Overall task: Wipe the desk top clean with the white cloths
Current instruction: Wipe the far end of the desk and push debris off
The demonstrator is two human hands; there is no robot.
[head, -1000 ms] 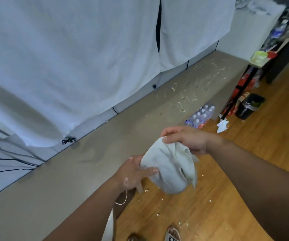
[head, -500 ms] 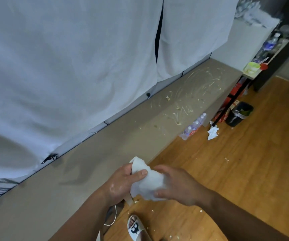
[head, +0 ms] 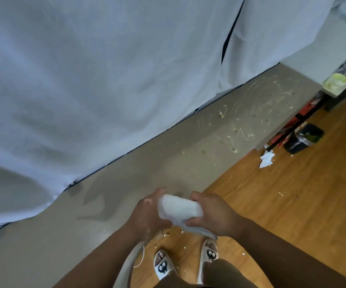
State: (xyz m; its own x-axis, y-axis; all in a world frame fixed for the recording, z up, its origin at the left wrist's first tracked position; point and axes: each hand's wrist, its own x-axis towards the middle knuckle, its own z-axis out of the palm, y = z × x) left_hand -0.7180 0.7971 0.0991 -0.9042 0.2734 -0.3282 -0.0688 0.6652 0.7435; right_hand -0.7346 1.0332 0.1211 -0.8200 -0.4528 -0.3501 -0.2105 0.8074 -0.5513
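Lower centre of frame: my left hand and right hand each grip one end of the white cloth, bunching it into a pad above the desk top edge. Probably a firmer wad for the dried smears, upper right.

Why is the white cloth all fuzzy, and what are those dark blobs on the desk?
Head view: the crumpled white cloth, gripped by the left hand and right hand, looks smeared, probably motion blur. Head view again: the dark blobs on the grey-beige desk top are soft shadows, likely from the arms. The far pale smears look fairly sharp.
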